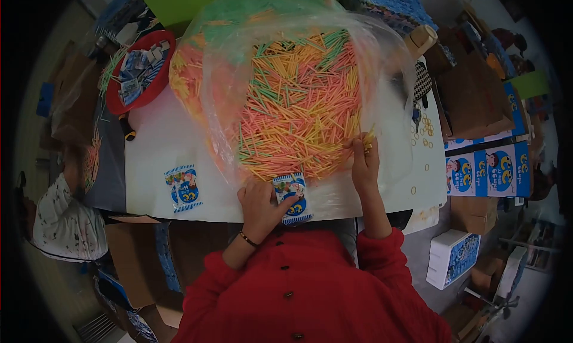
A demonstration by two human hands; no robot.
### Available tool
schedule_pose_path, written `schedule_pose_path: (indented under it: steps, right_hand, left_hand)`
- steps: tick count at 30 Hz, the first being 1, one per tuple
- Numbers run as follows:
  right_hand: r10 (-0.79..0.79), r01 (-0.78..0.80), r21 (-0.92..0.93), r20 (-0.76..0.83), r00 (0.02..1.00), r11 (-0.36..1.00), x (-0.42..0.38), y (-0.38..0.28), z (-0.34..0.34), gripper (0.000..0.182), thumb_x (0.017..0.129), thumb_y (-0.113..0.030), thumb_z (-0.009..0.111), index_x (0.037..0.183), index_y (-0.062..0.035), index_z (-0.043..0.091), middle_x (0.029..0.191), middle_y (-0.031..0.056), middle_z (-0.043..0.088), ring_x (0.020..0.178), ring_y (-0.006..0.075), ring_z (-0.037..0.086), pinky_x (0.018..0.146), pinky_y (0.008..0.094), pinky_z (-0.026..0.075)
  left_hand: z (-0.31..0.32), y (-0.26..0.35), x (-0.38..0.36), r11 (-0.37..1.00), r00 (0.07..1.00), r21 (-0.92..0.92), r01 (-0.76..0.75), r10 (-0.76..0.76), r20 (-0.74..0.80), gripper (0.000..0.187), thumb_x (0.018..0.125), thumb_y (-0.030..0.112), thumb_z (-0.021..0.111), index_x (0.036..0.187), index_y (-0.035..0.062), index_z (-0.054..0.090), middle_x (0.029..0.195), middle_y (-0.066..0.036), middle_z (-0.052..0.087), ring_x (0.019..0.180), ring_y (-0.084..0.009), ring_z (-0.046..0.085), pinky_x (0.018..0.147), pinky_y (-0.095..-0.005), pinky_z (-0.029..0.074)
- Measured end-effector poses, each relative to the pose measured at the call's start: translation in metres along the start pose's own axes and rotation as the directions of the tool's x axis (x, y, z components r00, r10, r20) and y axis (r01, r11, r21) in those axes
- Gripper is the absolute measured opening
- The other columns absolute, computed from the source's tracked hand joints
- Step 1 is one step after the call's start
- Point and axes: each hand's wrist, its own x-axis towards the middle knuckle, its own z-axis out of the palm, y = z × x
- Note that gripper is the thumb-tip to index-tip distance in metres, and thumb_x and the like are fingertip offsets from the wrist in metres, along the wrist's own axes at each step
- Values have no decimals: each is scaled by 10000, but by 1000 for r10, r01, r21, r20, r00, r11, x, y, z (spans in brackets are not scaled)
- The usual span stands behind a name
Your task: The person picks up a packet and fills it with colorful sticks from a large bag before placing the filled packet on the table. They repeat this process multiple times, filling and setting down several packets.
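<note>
A big clear plastic bag [215, 98] lies open on the white table, full of thin pink, yellow and green sticks [298, 104]. At its near edge my left hand [261, 207] pinches a small blue and white packet [295, 191], thumb across its front. My right hand [365, 158] is at the bag's right side, fingers closed on a few yellowish sticks [369, 139]. Another blue and white packet [184, 188] lies flat on the table to the left.
A red basin [143, 95] of small packets stands at the back left, near a black and yellow tool [126, 128]. Rubber bands [425, 128] lie on the right. Another person's patterned sleeve [68, 220] shows at far left. Printed cartons [489, 170] stand right.
</note>
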Motion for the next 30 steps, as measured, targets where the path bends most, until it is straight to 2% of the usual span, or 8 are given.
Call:
schedule_pose_path:
  steps: [3, 5, 12, 15, 17, 24, 26, 30]
  right_hand:
    - [-151, 164, 160, -89, 984, 973, -5, 19, -4, 85, 982, -105, 468, 1029, -51, 513, 885, 33, 573, 800, 101, 530, 727, 258, 449]
    - [-36, 48, -103, 115, 993, 994, -12, 38, -14, 92, 974, -96, 491, 1047, -46, 516, 904, 28, 565, 823, 92, 522, 752, 252, 448]
    - [-30, 57, -141, 185, 982, 988, -16, 39, -17, 119, 965, -89, 505, 1067, -37, 537, 916, 25, 562, 820, 92, 521, 765, 252, 454]
    - [-286, 338, -326, 197, 938, 883, -13, 31, -16, 123, 974, -91, 495, 1083, -45, 531, 918, 23, 554, 821, 99, 525, 766, 259, 454]
    - [-40, 33, 177, 37, 998, 984, -7, 30, -15, 129, 996, -134, 471, 1076, -55, 534, 919, 15, 540, 818, 103, 524, 760, 265, 454]
    - [210, -209, 344, 37, 977, 915, 14, 6, -50, 187, 1022, -216, 433, 975, -68, 536, 873, -16, 518, 738, 87, 500, 672, 265, 440]
    - [166, -169, -182, -35, 986, 969, 12, 5, -58, 174, 1006, -219, 478, 964, -55, 520, 819, 5, 510, 702, 95, 493, 628, 267, 430]
    - [134, -3, -463, 251, 959, 886, -4, -10, -62, 210, 929, -222, 607, 982, -40, 516, 813, 58, 551, 690, 165, 540, 629, 296, 454]
  left_hand:
    - [1, -1, 0, 999, 999, 12, -32, 32, -41, 503, 705, 531, 733, 716, 89, 494, 728, -56, 483, 818, -251, 461, 773, -398, 287]
    - [-1, 1, 0, 1000, 1000, 7, -9, 9, -5, 487, 711, 505, 744, 703, 93, 484, 721, -49, 472, 809, -247, 457, 770, -394, 285]
    - [3, -5, 1, 983, 997, -184, 21, -36, -75, 468, 698, 408, 800, 660, 114, 437, 695, -32, 445, 756, -224, 447, 766, -375, 282]
    - [7, -10, 0, 954, 989, -298, 25, -68, -133, 431, 699, 318, 822, 668, 86, 461, 671, -33, 450, 672, -208, 454, 685, -356, 326]
    - [11, -13, 1, 835, 980, -550, 23, -127, -152, 373, 711, 222, 820, 691, 41, 494, 648, -40, 463, 592, -198, 455, 567, -330, 348]
    - [4, -5, 4, 899, 978, -435, -57, -38, -207, 308, 740, 132, 783, 734, 5, 502, 676, -82, 470, 605, -211, 463, 547, -325, 366]
    - [13, -9, -1, 881, 953, -473, -19, -127, -276, 291, 752, 119, 765, 777, 11, 495, 733, -109, 462, 670, -242, 469, 591, -350, 371]
    - [11, -14, -2, 912, 979, -410, -22, -64, -194, 288, 761, 119, 752, 804, 18, 485, 768, -119, 452, 712, -275, 463, 623, -371, 368]
